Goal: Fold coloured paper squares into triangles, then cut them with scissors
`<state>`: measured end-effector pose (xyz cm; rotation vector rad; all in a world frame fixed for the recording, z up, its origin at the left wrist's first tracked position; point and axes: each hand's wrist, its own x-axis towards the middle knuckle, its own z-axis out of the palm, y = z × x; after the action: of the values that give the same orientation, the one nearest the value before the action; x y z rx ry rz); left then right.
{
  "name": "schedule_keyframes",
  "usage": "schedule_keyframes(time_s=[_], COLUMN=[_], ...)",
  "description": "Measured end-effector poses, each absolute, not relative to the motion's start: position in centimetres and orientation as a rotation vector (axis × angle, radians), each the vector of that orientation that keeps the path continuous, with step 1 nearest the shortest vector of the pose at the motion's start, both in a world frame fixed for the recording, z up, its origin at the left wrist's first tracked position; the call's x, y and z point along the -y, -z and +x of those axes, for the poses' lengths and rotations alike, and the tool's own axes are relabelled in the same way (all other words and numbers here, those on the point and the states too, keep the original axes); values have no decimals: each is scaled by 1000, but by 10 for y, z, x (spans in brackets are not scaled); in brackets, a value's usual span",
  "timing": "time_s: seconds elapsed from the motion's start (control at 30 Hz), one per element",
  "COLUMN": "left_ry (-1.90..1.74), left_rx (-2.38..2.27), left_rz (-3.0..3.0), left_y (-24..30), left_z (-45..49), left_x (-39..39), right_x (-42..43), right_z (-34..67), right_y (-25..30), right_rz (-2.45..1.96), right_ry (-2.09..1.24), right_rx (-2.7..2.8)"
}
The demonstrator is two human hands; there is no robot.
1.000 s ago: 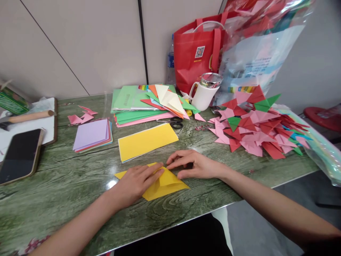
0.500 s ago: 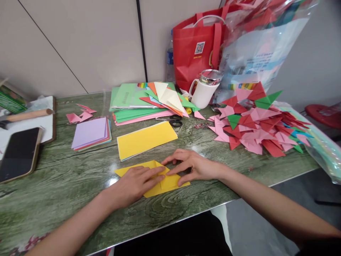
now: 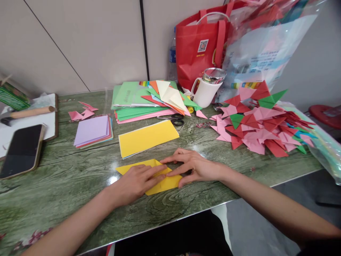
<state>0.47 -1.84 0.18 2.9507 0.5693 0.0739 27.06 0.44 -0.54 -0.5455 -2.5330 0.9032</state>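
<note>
At six o'clock on the table (image 3: pixel 80 170), a folded yellow sheet (image 3: pixel 157 188) lies under the flattened left hand (image 3: pixel 133 182); the right hand (image 3: pixel 197 167) curls at the sheet's three o'clock edge (pinching or just touching, I can't tell). A left-hand slip could skew the fold.

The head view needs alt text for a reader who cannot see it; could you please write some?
A person's left hand and right hand touch a partly folded yellow sheet on a green patterned table. Beyond it lie a yellow-topped paper stack and scissors; a heap of mostly pink and red folded papers lies to the right.
</note>
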Motion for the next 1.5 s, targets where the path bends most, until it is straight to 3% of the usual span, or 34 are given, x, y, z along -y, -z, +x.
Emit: schedule_keyframes(time_s=[0.37, 1.13, 1.5], left_ry=[-208, -149, -81], left_rx=[-830, -840, -852], left_rz=[2973, 2834, 2813], left_y=[8, -1, -4], left_z=[10, 20, 22], left_x=[21, 24, 23], right_x=[-3, -2, -7], right_z=[269, 268, 274], right_y=[5, 3, -1], right_rz=[-543, -538, -505], right_ry=[-832, -792, -960], right_rx=[2587, 2639, 2591])
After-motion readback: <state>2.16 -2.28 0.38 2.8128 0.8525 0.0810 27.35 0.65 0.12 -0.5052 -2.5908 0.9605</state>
